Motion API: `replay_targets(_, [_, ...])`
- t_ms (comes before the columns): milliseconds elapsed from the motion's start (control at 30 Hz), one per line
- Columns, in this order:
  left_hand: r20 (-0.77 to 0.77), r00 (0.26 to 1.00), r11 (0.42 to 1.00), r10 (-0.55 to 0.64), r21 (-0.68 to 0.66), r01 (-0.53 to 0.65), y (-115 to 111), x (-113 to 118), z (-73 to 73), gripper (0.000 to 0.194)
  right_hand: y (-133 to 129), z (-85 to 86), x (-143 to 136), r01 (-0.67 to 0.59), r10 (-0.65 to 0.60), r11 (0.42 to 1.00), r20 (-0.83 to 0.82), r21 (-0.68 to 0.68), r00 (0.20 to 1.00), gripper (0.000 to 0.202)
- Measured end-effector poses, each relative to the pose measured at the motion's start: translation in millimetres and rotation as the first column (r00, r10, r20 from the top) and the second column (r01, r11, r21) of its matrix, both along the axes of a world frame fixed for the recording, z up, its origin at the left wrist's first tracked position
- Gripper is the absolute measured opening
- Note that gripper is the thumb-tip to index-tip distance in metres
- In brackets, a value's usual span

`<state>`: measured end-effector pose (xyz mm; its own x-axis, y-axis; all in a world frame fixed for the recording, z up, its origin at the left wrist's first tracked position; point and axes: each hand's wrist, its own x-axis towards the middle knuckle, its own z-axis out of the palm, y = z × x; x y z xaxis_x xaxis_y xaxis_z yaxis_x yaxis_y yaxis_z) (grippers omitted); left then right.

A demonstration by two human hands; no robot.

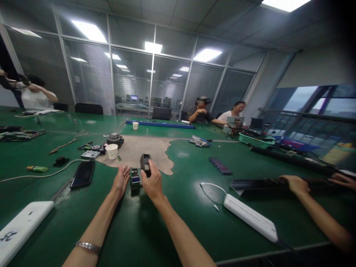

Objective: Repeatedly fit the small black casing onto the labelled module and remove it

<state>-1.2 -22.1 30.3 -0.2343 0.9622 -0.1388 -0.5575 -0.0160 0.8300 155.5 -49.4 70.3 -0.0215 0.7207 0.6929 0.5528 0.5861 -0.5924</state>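
My right hand (152, 181) grips a small black plastic housing (145, 160) with openings in its top face, thumb on one side and fingers on the other. Just left of it, a small electronic module (135, 178) with a blue part and green circuit boards stands on the green table. My left hand (121, 181) rests on its edge beside the module, fingers stretched out and holding nothing. Whether the left fingertips touch the module is hard to tell. Beyond both hands, a brown sheet with a ragged edge (139, 148) covers part of the tabletop.
A paper cup (111, 151), a black phone (82, 173) and a white power strip (26, 230) lie to the left. Another white power strip (250, 217) is at right, near a co-worker's hand (297, 184) on a black rail (258, 187). Several people sit around.
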Motion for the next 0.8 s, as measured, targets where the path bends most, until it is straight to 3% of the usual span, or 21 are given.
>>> replay_targets(167, [0.001, 1.000, 1.000, -0.002, 0.002, 0.002, 1.2, -1.0, -1.6, 0.068, 8.8, -26.9, 45.3, 0.085, -0.081, 0.994, 0.051, -0.070, 0.995, 0.054])
replay_targets(333, [-0.009, 1.000, 1.000, -0.001, -0.008, 0.001, 1.4, 1.6, -1.0, 0.066, 9.0, -54.9, 60.1, 0.123, -0.113, 0.985, 0.085, -0.123, 0.990, 0.056])
replay_targets(600, [0.004, 1.000, 1.000, -0.004, 0.008, 0.004, 4.6, -0.4, -2.1, 0.066, 9.6, -47.6, 67.5, 0.168, -0.160, 0.977, 0.068, -0.129, 0.985, 0.063])
replay_targets(800, [0.009, 1.000, 1.000, -0.015, 0.021, 0.015, 5.3, 0.0, -2.8, 0.070, 10.2, -50.3, 66.3, 0.101, -0.078, 0.978, 0.132, -0.180, 0.988, 0.061])
